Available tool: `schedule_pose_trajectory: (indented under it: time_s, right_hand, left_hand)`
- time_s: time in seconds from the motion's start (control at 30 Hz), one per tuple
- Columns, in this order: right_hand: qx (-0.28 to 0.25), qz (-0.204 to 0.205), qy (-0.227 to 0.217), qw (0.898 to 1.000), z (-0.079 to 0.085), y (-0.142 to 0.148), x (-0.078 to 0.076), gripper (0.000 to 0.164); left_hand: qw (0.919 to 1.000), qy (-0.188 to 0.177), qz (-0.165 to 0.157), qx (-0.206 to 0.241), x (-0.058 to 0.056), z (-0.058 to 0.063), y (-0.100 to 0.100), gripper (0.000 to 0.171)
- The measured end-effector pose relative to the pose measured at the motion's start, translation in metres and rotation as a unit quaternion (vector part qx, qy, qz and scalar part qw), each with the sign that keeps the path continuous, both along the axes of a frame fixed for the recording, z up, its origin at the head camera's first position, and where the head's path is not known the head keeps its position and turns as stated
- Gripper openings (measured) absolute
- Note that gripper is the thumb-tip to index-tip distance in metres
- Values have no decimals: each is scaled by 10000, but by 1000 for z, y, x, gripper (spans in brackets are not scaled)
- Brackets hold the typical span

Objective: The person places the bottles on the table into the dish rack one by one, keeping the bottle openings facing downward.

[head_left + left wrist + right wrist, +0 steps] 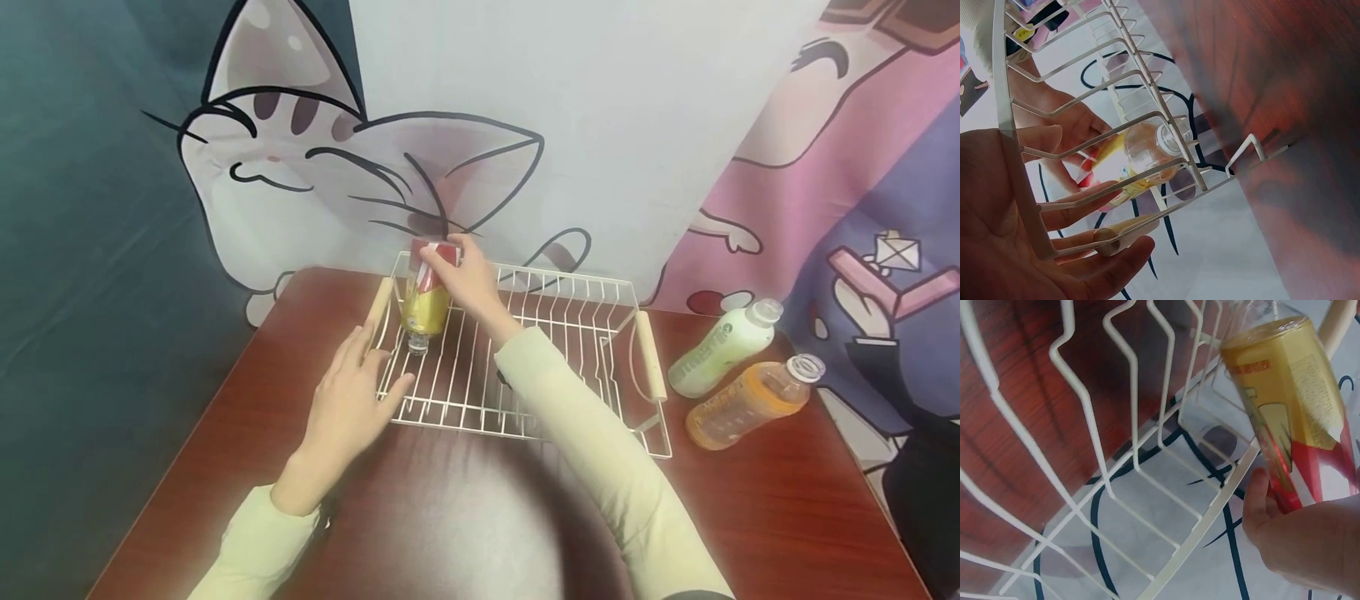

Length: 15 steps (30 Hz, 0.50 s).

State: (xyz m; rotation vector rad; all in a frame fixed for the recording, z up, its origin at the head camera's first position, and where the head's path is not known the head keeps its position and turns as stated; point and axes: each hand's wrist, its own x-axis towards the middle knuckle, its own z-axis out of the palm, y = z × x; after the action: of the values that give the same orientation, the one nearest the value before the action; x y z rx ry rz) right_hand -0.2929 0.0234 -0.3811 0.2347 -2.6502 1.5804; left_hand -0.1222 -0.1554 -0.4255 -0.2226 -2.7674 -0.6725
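Observation:
A bottle [427,310] with a yellow and red label stands upside down at the left end of a white wire dish rack [480,431], its neck down at the wires. My right hand [472,279] grips it near its upturned base. In the right wrist view, the fingers curl round the red part of the label [1302,481]. My left hand [348,404] lies at the rack's front left corner with fingers extended and thumb apart. Its fingertips are by the left wooden handle [380,302]; whether they press on it is hard to tell.
To the right of the rack stand a bottle of pale green drink [722,350] and a bottle of orange drink [750,406]. The rack has a second wooden handle [650,357] at its right end. A cartoon-printed cloth [637,125] hangs behind the dark red table [247,442].

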Motion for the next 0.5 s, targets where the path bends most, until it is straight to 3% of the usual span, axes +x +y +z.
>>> schedule_pose_trajectory:
  time_s: [0.2,0.23,0.43,0.5]
  right_hand:
    - [440,278,-181,9985,-2,0,-9,82]
    - [495,351,-176,9980,-14,1,-22,87]
    - [816,400,-269,9955,-60,3,-69,98]
    - [909,355,-319,9947,-61,2,-69,98]
  left_hand:
    - [10000,10,-11,-48,-1,0,-1,53]
    - [10000,27,-19,-49,-1,0,-1,53]
    - [9999,99,-66,-24,-1,0,0,52]
    - [9999,88,-71,-31,-2,0,0,52]
